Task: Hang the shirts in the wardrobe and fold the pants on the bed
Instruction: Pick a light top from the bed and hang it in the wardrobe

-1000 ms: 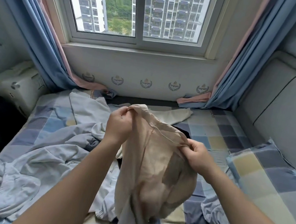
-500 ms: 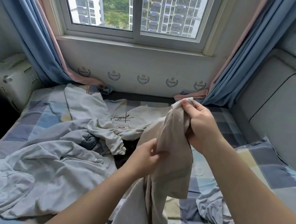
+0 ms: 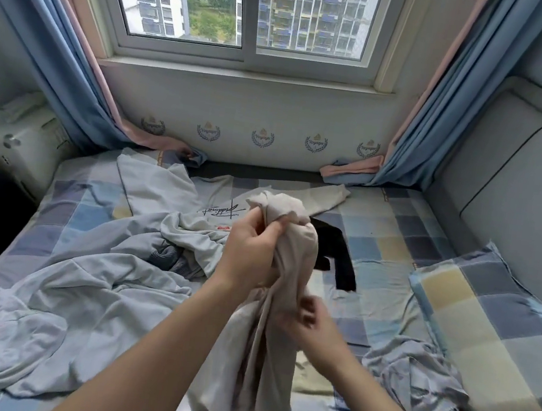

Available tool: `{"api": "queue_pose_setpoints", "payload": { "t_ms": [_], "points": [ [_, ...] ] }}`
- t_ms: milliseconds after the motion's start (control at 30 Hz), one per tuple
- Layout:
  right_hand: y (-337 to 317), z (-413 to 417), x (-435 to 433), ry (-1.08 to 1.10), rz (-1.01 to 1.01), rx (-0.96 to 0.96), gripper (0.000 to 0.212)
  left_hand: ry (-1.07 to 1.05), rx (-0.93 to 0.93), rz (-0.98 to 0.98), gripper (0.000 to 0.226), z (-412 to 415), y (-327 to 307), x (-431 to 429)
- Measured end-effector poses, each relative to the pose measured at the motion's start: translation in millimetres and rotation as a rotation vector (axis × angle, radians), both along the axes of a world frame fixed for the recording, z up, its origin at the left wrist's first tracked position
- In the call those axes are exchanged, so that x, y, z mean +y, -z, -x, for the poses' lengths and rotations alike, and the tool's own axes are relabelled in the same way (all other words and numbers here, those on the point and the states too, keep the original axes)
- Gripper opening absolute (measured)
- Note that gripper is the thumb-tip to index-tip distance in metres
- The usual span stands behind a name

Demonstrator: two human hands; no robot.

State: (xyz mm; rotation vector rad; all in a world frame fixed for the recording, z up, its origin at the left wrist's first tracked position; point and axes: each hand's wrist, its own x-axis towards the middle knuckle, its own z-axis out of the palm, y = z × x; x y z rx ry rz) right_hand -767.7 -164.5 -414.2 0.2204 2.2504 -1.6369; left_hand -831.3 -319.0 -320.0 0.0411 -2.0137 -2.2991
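Left grip now clamps the beige garment at its top, taking over from the right grip, which drops lower, blurred, so I can't tell its hold. Garment hangs over the middle of the bed; I'd say folding hasn't begun.

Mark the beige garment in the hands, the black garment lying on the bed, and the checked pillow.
beige garment [image 3: 297,243]: head view, on the bunched upper part.
black garment [image 3: 339,252]: head view, on its middle.
checked pillow [image 3: 488,323]: head view, on the centre of its top face.
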Motion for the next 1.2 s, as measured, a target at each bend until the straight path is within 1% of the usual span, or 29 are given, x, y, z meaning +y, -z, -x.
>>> {"api": "queue_pose_setpoints", "payload": {
  "t_ms": [33,133,167,200,267,333,367,400,467,500,600,633,733,833,900,967,1000,1033,1100,1133,1200],
  "points": [
    [9,-2,-4,-0.023,-0.014,-0.039,0.056,0.0,-0.006,-0.051,0.02,-1,-5,1],
    [18,3,-6,-0.055,-0.115,-0.031,0.019,-0.033,-0.06,-0.126,0.015,-2,-17,-1],
    [17,5,-5,-0.058,-0.143,-0.015,0.015,-0.049,-0.085,-0.131,0.014,-2,-18,-3],
    [15,6,-4,-0.062,-0.152,-0.008,0.021,-0.058,-0.105,-0.135,0.014,-1,-19,-6],
    [11,8,-3,-0.089,-0.13,-0.02,0.04,-0.056,-0.119,-0.159,0.015,-1,-19,-9],
    [9,10,-8,-0.107,-0.151,-0.013,0.045,-0.057,-0.135,-0.184,0.017,-2,-19,-9],
    [8,12,-11,-0.108,-0.186,-0.002,0.044,-0.056,-0.147,-0.192,0.016,-3,-18,-7],
    [9,15,-13,-0.106,-0.226,0.02,0.038,-0.053,-0.158,-0.201,0.015,-4,-17,-5],
    [10,24,-14,-0.097,-0.3,0.071,0.018,-0.052,-0.166,-0.22,0.014,-4,-14,-3],
    [10,27,-11,-0.085,-0.306,0.091,0.016,-0.057,-0.161,-0.225,0.015,-4,-13,-3],
    [2,37,3,-0.002,-0.223,0.132,0.018,-0.072,-0.113,-0.156,0.017,3,-9,-16],
    [-5,40,7,0.026,-0.187,0.152,0.019,-0.064,-0.111,-0.086,0.02,6,-5,-21],
    [-35,51,15,0.127,-0.058,0.212,0.028,-0.001,-0.19,0.182,0.039,4,13,-33],
    [-74,60,12,0.189,0.102,0.253,0.032,0.146,-0.225,0.338,0.053,-15,38,-25],
    [-97,64,7,0.224,0.207,0.254,0.031,0.268,-0.205,0.352,0.061,-29,54,-15],
    [-116,67,2,0.252,0.384,0.209,0.031,0.34,-0.145,0.34,0.064,-41,71,-3],
    [-125,68,1,0.254,0.479,0.181,0.031,0.34,-0.122,0.373,0.059,-46,76,2],
    [-131,69,0,0.255,0.56,0.155,0.032,0.321,-0.111,0.428,0.048,-50,81,6],
    [-139,72,0,0.274,0.647,0.126,0.029,0.243,-0.116,0.54,0.03,-51,84,9],
    [-140,73,1,0.295,0.642,0.13,0.024,0.21,-0.122,0.54,0.026,-49,85,8],
    [-134,74,7,0.357,0.567,0.153,0.013,0.149,-0.143,0.44,0.019,-42,83,3]
  ]
}}
